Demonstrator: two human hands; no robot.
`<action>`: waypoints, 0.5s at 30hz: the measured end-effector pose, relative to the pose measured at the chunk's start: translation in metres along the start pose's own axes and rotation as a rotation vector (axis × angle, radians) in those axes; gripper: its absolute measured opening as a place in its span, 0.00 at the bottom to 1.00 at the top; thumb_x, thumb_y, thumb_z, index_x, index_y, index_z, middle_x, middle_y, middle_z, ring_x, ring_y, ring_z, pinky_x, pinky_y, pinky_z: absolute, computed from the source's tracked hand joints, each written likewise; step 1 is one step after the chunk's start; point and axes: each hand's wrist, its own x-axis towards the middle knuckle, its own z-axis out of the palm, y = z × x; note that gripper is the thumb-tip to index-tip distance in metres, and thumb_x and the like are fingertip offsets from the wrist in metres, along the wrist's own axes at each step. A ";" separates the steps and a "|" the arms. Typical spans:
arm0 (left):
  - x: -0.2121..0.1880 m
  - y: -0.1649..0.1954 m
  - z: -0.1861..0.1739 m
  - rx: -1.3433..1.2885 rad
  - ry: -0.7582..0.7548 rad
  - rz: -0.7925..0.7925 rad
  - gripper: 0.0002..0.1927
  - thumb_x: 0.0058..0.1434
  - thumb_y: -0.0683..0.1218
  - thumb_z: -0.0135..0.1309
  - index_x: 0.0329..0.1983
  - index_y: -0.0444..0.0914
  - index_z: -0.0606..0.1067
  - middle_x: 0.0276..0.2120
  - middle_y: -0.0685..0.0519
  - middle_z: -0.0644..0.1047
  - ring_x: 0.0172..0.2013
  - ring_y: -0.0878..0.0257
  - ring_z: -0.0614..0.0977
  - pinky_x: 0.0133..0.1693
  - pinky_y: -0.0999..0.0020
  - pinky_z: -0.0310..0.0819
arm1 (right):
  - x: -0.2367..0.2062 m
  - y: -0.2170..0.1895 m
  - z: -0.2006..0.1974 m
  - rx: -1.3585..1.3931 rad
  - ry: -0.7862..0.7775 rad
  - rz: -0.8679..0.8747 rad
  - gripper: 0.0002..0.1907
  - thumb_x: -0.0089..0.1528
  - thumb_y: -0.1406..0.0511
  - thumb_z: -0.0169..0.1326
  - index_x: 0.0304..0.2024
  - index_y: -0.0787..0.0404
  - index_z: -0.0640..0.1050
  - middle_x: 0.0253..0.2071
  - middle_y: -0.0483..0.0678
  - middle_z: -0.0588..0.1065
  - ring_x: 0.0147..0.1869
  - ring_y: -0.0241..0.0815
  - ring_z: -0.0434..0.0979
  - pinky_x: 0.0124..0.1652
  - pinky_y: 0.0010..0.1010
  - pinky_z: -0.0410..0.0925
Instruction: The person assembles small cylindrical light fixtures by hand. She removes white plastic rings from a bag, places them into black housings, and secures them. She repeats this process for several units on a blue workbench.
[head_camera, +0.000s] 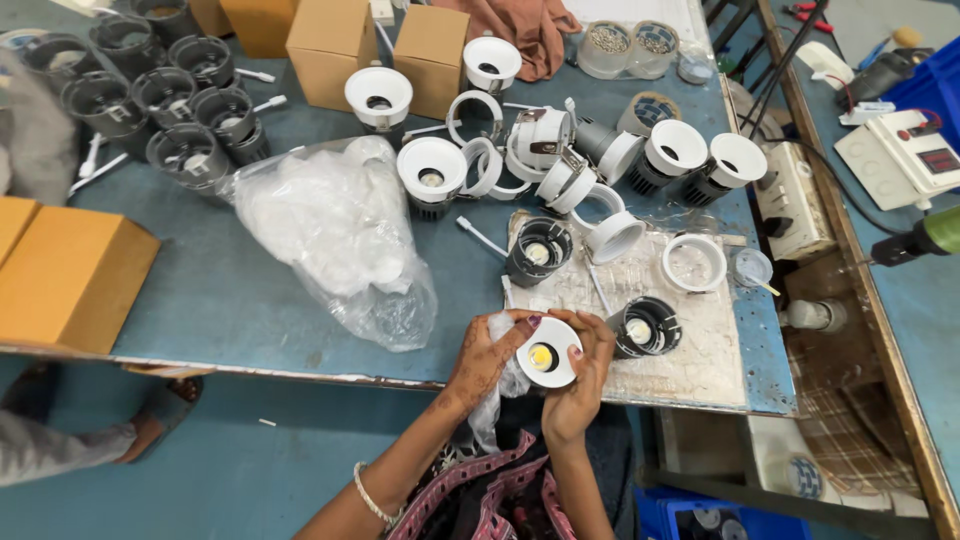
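Fingers of both hands clasping white downlight and plastic wrap over table edge; could slip off the edge if wrap slides.

I count approx 7 dark grey housings bunched top left, 2 more w/ lit-looking centres on the white mat. White-trimmed downlights: roughly 7 on the table plus 1 in hand. Loose white rings: 4 or so, pile's tangled. Cardboard boxes: 5. 1 plastic bag. 2 clear tubs.
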 end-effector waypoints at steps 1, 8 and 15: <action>0.001 0.000 -0.001 -0.032 -0.001 0.003 0.14 0.64 0.46 0.57 0.44 0.30 0.81 0.32 0.55 0.82 0.32 0.71 0.81 0.35 0.75 0.78 | -0.001 0.002 -0.003 -0.001 -0.025 0.003 0.24 0.65 0.64 0.44 0.62 0.67 0.64 0.57 0.62 0.72 0.61 0.49 0.72 0.63 0.36 0.64; -0.032 0.012 -0.010 0.514 0.221 0.200 0.12 0.66 0.49 0.61 0.42 0.35 0.83 0.29 0.55 0.82 0.30 0.72 0.77 0.34 0.75 0.74 | 0.002 -0.009 -0.034 -0.498 -0.193 0.127 0.21 0.68 0.61 0.42 0.53 0.71 0.76 0.51 0.56 0.77 0.55 0.41 0.75 0.56 0.31 0.65; -0.066 0.045 -0.071 1.177 0.683 0.660 0.17 0.62 0.39 0.56 0.55 0.39 0.78 0.46 0.46 0.82 0.45 0.51 0.83 0.48 0.60 0.77 | -0.006 -0.041 -0.023 -0.921 -0.183 0.434 0.21 0.70 0.60 0.42 0.44 0.72 0.80 0.27 0.57 0.82 0.27 0.44 0.83 0.30 0.33 0.74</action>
